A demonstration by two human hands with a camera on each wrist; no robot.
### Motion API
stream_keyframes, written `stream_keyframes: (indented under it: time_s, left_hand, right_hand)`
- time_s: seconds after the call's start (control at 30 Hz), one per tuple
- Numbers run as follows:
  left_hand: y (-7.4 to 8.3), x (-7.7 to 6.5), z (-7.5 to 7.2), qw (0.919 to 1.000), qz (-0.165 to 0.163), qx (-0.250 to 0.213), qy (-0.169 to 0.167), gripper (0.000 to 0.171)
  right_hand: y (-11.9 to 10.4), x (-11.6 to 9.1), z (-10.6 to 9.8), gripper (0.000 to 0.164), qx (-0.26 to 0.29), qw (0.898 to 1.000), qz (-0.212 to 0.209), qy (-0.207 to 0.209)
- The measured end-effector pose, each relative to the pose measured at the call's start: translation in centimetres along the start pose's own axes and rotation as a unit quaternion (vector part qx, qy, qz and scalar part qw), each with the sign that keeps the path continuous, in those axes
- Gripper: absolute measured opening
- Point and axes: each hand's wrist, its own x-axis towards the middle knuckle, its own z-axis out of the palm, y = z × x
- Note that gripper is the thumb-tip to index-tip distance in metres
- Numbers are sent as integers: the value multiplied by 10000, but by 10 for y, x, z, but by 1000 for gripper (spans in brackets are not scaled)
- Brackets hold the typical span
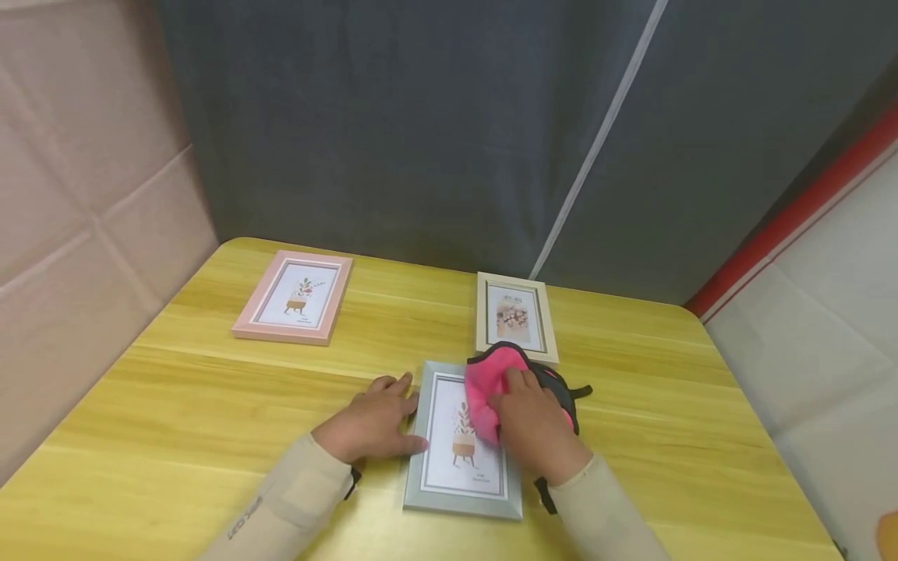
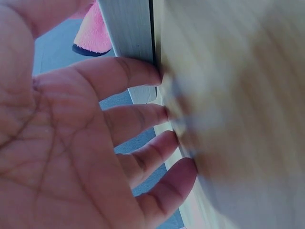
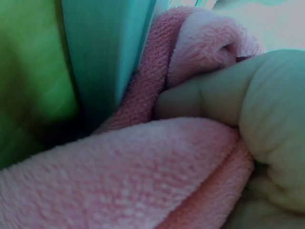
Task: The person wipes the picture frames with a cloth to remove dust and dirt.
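Observation:
A grey-blue picture frame (image 1: 463, 508) lies face up near the front of the table, with a plant print under its pane. My left hand (image 1: 375, 421) rests at its left side, the thumb over the border. In the left wrist view the fingers of the left hand (image 2: 128, 119) reach down loosely beside the frame edge (image 2: 131, 33). With my right hand (image 1: 536, 425) I grip a bunched pink cloth (image 1: 484, 386) with dark trim, against the frame's upper right part. Folds of fluffy cloth (image 3: 114, 171) surround the right thumb in the right wrist view.
A pink picture frame (image 1: 245, 323) lies at the table's far left. Behind the cloth is a cream picture frame (image 1: 482, 312), its lower edge partly covered. A dark grey curtain or panel (image 1: 393, 132) stands beyond the yellow wooden table (image 1: 652, 436).

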Motion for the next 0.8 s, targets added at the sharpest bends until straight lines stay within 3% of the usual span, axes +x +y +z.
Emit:
stream_keyframes:
  time_s: [0.37,0.6,0.8]
  left_hand:
    - [1,1,-1,10000,2,79,-44,75]
    - [2,1,0,9997,-116,-190,-54,76]
    - [2,0,0,9997,-155,-211,-10,77]
  right_hand:
    - [6,5,3,24,211,9997,139,-55]
    - [8,1,2,33,328,9990,281,-117]
    - [13,2,4,31,938,9952,270,57]
